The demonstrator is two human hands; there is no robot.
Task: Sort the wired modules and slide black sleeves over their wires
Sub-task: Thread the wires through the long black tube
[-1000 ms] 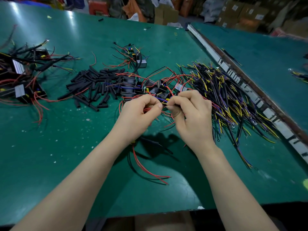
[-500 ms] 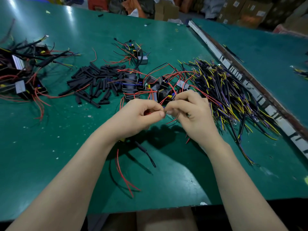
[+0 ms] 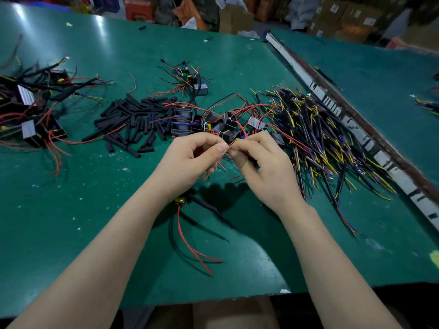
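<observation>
My left hand (image 3: 190, 160) and my right hand (image 3: 261, 167) meet over the middle of the green table (image 3: 71, 210), both pinching thin red wires (image 3: 219, 166) of a wired module. Part of that module (image 3: 181, 200) shows under my left wrist, its red and black leads (image 3: 190, 245) trailing toward me. Behind my hands lies a cluster of black modules (image 3: 213, 124) with red wires. A heap of loose black sleeves (image 3: 137, 122) lies to its left.
A big pile of yellow, purple and black wires (image 3: 320, 138) spreads at the right. Sleeved modules (image 3: 28, 115) are heaped at the far left, one more module (image 3: 194, 81) further back. A metal rail (image 3: 356, 129) divides this table from the neighbouring one. Boxes stand behind.
My hands have stayed together on the red wires and shifted slightly away from me. The blue and yellow wire piece seen between the fingertips earlier no longer shows.
</observation>
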